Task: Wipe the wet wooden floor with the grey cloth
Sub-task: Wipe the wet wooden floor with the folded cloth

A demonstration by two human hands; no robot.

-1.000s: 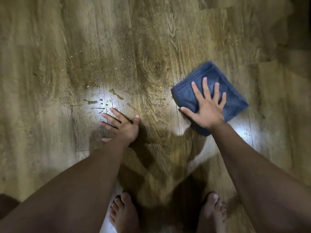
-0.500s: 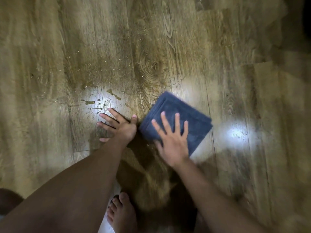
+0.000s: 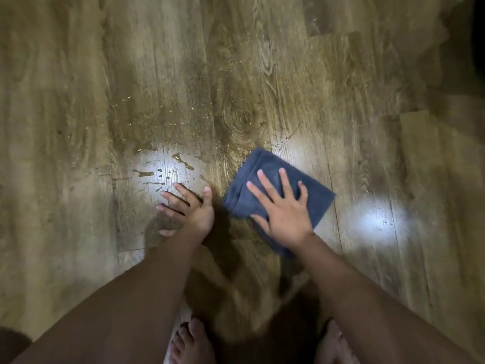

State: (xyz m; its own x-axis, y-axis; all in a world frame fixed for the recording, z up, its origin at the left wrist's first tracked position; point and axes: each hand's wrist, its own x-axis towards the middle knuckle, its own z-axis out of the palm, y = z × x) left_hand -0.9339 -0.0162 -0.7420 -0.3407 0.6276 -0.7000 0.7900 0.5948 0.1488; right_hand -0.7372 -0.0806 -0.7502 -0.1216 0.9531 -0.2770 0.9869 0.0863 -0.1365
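Wooden floor (image 3: 288,74) under everything, grain running away from the person, one round knot beyond the gap between the two hands. Far left, past the left fingertips: fine spray of droplets (image 3: 147,119), thin and scattered, some too small to make out. Just beyond the left fingertips: bright glare patch with larger drips and streaks of water (image 3: 181,160), nearest streak almost touching the index tip. Left hand (image 3: 191,210) flat on the boards, palm down, fingers straight and spread apart, thumb angled toward the cloth; holding nothing. Narrow strip of bare board between left thumb and cloth edge, the two near but apart. Cloth (image 3: 262,174), grey-blue, folded into a thick pad, lying tilted on the floor, one corner pointing away beyond the right fingertips, another corner out to the right of the little finger. Right hand (image 3: 284,211) pressed flat on top of the cloth, fingers straight and fanned apart, not curled round the fabric; thumb lying along the near-left edge, heel of palm over the near part of the pad. Slight blur on right hand and cloth. Right of the little finger, well apart: second glare patch (image 3: 372,222) on the boards. Near edge, below both forearms: bare feet (image 3: 194,342), left one clearer, right one blurred and in shadow.
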